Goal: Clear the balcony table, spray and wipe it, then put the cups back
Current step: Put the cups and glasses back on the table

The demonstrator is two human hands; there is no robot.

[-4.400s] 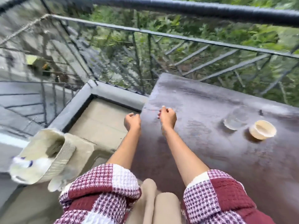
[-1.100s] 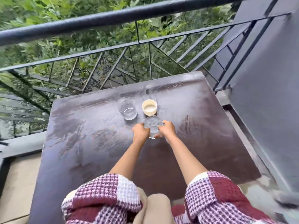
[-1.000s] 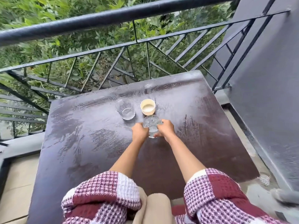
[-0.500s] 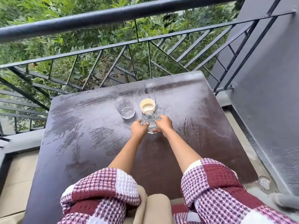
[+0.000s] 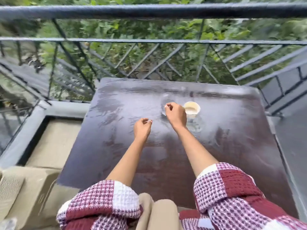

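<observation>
While both hands hover empty over the dark, wet table (image 5: 116,146), a cream cup (image 5: 192,108) stands toward its far side. One blurred clear glass (image 5: 194,124) stands just nearer than that cup. The right hand (image 5: 175,113), loosely curled, hovers beside the cup; the left hand (image 5: 142,128) is likewise curled, farther left.

table (image 5: 116,146): dark brown | cup (image 5: 192,107): cream | sleeves (image 5: 229,193): maroon-white check | railing (image 5: 149,11): grey
</observation>
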